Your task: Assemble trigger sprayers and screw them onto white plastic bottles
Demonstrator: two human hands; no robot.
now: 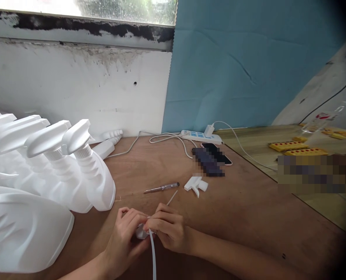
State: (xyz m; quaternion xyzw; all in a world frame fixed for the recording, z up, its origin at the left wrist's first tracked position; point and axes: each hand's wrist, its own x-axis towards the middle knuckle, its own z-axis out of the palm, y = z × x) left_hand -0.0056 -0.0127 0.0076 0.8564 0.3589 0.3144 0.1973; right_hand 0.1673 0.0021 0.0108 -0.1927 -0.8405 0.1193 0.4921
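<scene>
Tubing is being pinched by the right hand, left hand clasping a white part; slack pressure could be causing slippage.

Single head view faced forward and down over the tabletop toward the wall; left hand and right hand lay near.

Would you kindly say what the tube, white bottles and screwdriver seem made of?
Tube: probably pliable plastic, dull white, bending smoothly. White bottles: likely plastic, satin, with soft highlights. Screwdriver: shaft apparently metal, grey and shiny; handle perhaps clear plastic, looking see-through.
</scene>
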